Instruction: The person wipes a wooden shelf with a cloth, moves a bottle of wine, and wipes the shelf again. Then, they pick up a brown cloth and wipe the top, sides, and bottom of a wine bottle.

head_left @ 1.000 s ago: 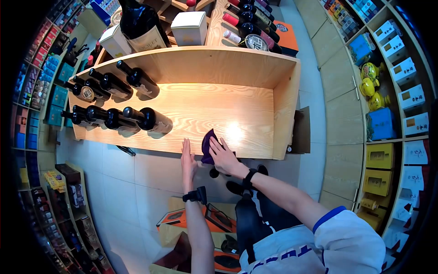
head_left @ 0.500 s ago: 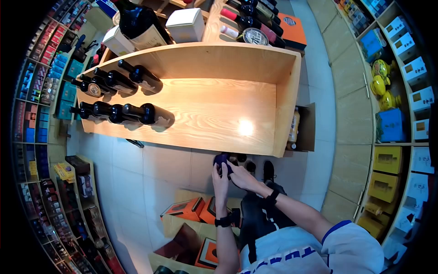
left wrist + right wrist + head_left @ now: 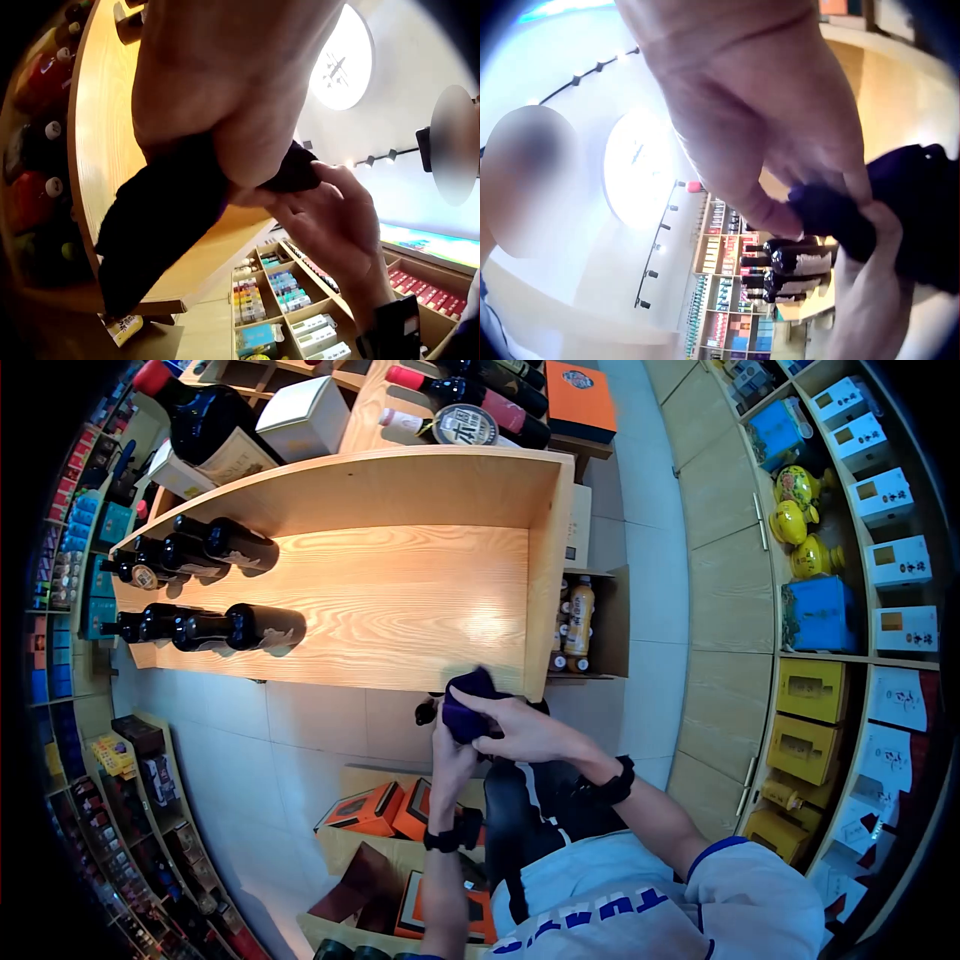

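A dark purple cloth [image 3: 463,708] is bunched between the two hands at the front edge of the wooden shelf top [image 3: 400,600], towards its right end. My left hand [image 3: 452,752] grips the cloth from below; in the left wrist view its thumb lies over the dark cloth [image 3: 161,214], which hangs past the hand. From the right, my right hand [image 3: 535,728] pinches a fold, thumb and fingers closing on the cloth [image 3: 832,214] in the right wrist view. Several dark wine bottles [image 3: 265,627] stand in two rows at the shelf top's left end.
Behind the raised back board stand a large bottle [image 3: 215,425], a white box [image 3: 305,420] and lying bottles. A carton of drink bottles [image 3: 578,622] sits beyond the right end panel. Orange boxes [image 3: 365,810] lie low in front, beside the person's legs. Stocked shelves line both sides.
The cloth went from under the right hand on the shelf top to between both hands, drawn back to the front edge. The left hand, earlier straight, now grips it. The head view has shifted.
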`<state>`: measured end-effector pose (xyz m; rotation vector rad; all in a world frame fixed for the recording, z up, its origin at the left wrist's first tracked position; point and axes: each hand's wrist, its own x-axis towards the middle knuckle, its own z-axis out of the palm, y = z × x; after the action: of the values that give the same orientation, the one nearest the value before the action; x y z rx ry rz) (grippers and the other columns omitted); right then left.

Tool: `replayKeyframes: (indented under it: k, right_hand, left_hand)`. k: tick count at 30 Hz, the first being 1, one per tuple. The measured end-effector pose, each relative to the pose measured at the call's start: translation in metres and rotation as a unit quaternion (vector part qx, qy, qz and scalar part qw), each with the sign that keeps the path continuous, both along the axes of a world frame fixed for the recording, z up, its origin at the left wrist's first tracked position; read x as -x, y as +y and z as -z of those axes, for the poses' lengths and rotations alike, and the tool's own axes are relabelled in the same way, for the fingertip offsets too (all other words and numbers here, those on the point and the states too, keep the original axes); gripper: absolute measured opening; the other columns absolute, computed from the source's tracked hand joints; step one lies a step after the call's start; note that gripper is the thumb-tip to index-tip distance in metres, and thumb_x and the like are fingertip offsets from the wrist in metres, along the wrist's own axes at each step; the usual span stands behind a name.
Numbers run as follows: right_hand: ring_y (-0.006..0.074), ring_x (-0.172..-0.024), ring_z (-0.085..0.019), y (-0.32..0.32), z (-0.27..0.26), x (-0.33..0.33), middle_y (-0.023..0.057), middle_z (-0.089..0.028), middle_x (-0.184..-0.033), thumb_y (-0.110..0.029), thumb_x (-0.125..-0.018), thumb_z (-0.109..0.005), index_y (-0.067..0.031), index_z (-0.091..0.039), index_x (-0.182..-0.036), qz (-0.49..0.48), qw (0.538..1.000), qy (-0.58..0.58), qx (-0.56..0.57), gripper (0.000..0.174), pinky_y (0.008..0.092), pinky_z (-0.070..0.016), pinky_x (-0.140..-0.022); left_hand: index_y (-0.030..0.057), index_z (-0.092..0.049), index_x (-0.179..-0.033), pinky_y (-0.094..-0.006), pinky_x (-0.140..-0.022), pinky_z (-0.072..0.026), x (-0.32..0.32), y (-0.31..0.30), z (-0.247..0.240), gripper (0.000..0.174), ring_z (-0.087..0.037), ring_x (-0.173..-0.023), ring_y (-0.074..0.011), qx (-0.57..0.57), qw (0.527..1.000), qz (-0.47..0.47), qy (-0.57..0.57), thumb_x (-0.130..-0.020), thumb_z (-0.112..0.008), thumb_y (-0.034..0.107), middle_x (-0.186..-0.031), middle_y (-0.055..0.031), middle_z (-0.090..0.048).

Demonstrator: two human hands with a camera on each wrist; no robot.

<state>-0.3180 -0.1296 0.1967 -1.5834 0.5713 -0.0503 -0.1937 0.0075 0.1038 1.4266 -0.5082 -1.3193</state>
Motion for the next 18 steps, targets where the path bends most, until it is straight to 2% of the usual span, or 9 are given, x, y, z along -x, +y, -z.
replayKeyframes:
  k: [3,4,6,7,8,10,11,13,18]
  right_hand:
    - [0.0143,-0.097,-0.072,-0.033,-0.038,0.015,0.0071,-0.077,-0.112,-0.014,-0.098,-0.066,-0.0045,-0.056,-0.144,0.131,0.985,-0.034,0.104,0.048,0.0303,-0.0559,-0.088]
    - [0.0234,-0.097,-0.075,-0.047,-0.051,0.018,0.0119,-0.077,-0.105,-0.016,-0.098,-0.065,-0.0039,-0.068,-0.127,0.233,0.968,-0.039,0.086,0.032,0.0342,-0.0545,-0.093]
    - [0.0286,-0.098,-0.074,-0.076,-0.046,0.02,0.0164,-0.075,-0.108,-0.017,-0.099,-0.064,0.001,-0.071,-0.114,0.401,0.889,-0.051,0.215,0.024,0.0368,-0.0552,-0.09]
    - [0.0339,-0.105,-0.071,-0.094,-0.034,0.022,0.0219,-0.071,-0.119,-0.021,-0.102,-0.059,0.0035,-0.064,-0.127,0.426,0.864,-0.04,0.266,0.035,0.0394,-0.0533,-0.094]
    - [0.0339,-0.105,-0.071,-0.111,-0.017,0.021,0.0219,-0.071,-0.119,-0.021,-0.102,-0.059,0.0035,-0.064,-0.127,0.426,0.864,-0.04,0.266,0.035,0.0394,-0.0533,-0.094]
    - [0.0395,-0.121,-0.063,-0.137,0.008,0.012,0.0266,-0.063,-0.133,-0.025,-0.108,-0.047,0.0036,-0.042,-0.15,0.43,0.827,-0.042,0.36,0.052,0.042,-0.048,-0.103]
    - [0.0395,-0.121,-0.063,-0.141,0.012,0.012,0.0266,-0.063,-0.133,-0.025,-0.108,-0.047,0.0036,-0.042,-0.15,0.429,0.828,-0.04,0.359,0.052,0.042,-0.048,-0.103]
    - [0.0444,-0.136,-0.05,-0.149,0.008,0.004,0.0295,-0.045,-0.152,-0.025,-0.11,-0.035,0.0028,-0.012,-0.161,0.381,0.903,0.058,0.188,0.062,0.043,-0.0408,-0.112]
    - [0.0467,-0.13,-0.055,-0.155,0.056,-0.006,0.0303,-0.024,-0.163,-0.024,-0.111,-0.028,-0.0017,-0.002,-0.163,0.395,0.837,-0.017,0.378,0.062,0.043,-0.0457,-0.104]
  left_hand:
    - [-0.0029,-0.058,-0.129,-0.0336,-0.099,-0.049,-0.002,-0.018,0.0,0.035,-0.062,-0.11,-0.0183,0.008,0.998,-0.047,-0.044,-0.095,-0.049,-0.007,-0.121,-0.0091,-0.066]
    - [-0.0029,-0.057,-0.131,-0.0334,-0.099,-0.0489,-0.004,-0.027,-0.005,0.035,-0.064,-0.109,-0.0194,0.012,0.998,-0.058,-0.02,-0.096,-0.051,-0.003,-0.122,-0.0098,-0.066]
    - [-0.003,-0.057,-0.133,-0.0323,-0.098,-0.0491,-0.01,-0.045,-0.017,0.035,-0.065,-0.108,-0.0195,-0.018,0.994,-0.091,0.058,-0.098,-0.051,0.002,-0.121,-0.0097,-0.067]
    - [-0.0031,-0.057,-0.132,-0.032,-0.097,-0.0493,-0.016,-0.058,-0.023,0.035,-0.066,-0.106,-0.0193,-0.009,0.993,-0.086,0.082,-0.1,-0.052,0.007,-0.121,-0.0086,-0.067]
    - [-0.0031,-0.057,-0.134,-0.0336,-0.1,-0.0476,-0.02,-0.075,-0.038,0.036,-0.064,-0.109,-0.0192,-0.015,0.994,-0.07,0.081,-0.101,-0.052,0.009,-0.121,-0.0074,-0.068]
    - [-0.0016,-0.051,-0.142,-0.0341,-0.107,-0.0424,-0.033,-0.104,-0.025,0.045,-0.06,-0.118,-0.0205,0.069,0.997,-0.009,0.012,-0.097,-0.052,0.003,-0.128,-0.0079,-0.064]
    - [-0.0003,-0.048,-0.145,-0.0338,-0.109,-0.0393,-0.037,-0.117,-0.021,0.051,-0.056,-0.124,-0.0211,0.082,0.997,0.003,0.001,-0.094,-0.052,0.0,-0.133,-0.0085,-0.061]
    - [0.0028,-0.042,-0.15,-0.0323,-0.113,-0.0342,-0.038,-0.155,-0.044,0.064,-0.048,-0.132,-0.022,0.111,0.993,0.027,-0.041,-0.087,-0.05,-0.006,-0.144,-0.0096,-0.051]
    - [-0.0013,-0.044,-0.148,-0.0289,-0.112,-0.0343,-0.027,-0.228,-0.067,0.055,-0.05,-0.129,-0.0182,0.154,0.984,0.083,0.001,-0.093,-0.052,-0.003,-0.14,-0.0076,-0.054]
